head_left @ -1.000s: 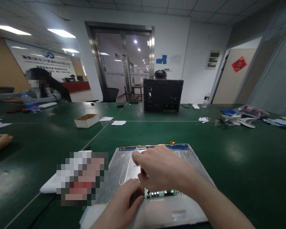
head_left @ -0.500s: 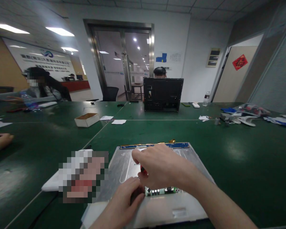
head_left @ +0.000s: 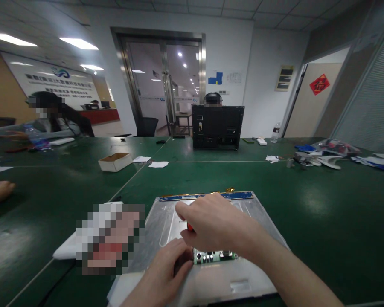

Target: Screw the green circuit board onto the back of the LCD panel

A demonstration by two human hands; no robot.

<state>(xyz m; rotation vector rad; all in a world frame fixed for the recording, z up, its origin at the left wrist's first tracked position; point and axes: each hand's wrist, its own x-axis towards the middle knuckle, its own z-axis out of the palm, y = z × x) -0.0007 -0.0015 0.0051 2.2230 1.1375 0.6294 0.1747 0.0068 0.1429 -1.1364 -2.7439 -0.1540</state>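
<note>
A flat display panel (head_left: 269,228) with a silvery metal back lies before me. Along its far edge runs a blue circuit strip (head_left: 240,195); nearer me, a green circuit board (head_left: 211,257) shows partly beneath my hands. My right hand (head_left: 214,224) is closed, knuckles up, around what looks like a red-handled screwdriver (head_left: 190,227). Only a bit of its red handle shows; its tip is hidden. My left hand (head_left: 171,266) has bent fingers and thumb on the left end of the green board, just below the right hand.
Left of the panel lies a white object (head_left: 67,247) beside a blurred-out patch. Farther off are an open cardboard box (head_left: 115,163), paper pieces (head_left: 158,164) and a black monitor-like casing (head_left: 217,128). Another person's hand (head_left: 0,192) rests at the left; two people sit beyond.
My right hand has turned slightly on the handle, and more red shows between its fingers. The left hand keeps its place. The whole view has shifted a little.
</note>
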